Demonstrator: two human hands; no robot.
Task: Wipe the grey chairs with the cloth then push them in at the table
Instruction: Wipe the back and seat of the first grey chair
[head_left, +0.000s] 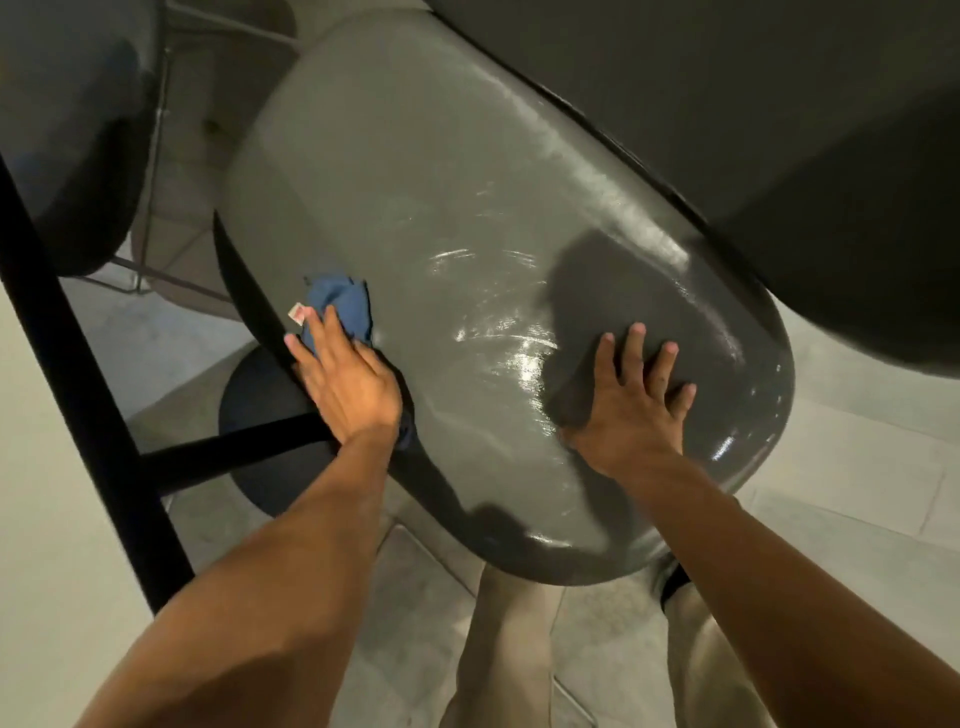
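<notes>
1. The grey chair (441, 208) fills the centre of the view. Its glossy curved shell shows streaked highlights just left of the right-hand fingertips.
2. The left hand (345, 384) lies palm-down on the left edge of the chair shell. Its fingers (332, 338) are extended and held close together, pressing the cloth against the shell.
3. The cloth (340, 306) is blue and bunched. Most of it projects beyond the left fingertips; a small part shows under the heel of the same hand. A small white-and-red tag (297, 314) sits at the cloth edge, just left of the left fingers.
4. The right hand (631, 410) rests flat on the chair shell, well apart from the left hand. Its fingers (636, 348) are spread and hold nothing. A dark shadow patch lies directly ahead of them.
5. The dark counter (779, 130) overhangs the chair beyond the right fingers, its edge running diagonally across the upper right.
6. A black frame (78, 364) stands to the left of the left hand; one bar runs toward the left wrist.
7. A second dark chair (78, 130) is visible beyond the frame at upper left; detail is blurred.
8. The tiled floor (857, 483) and the person's light trousers (509, 649) are visible below both forearms.
</notes>
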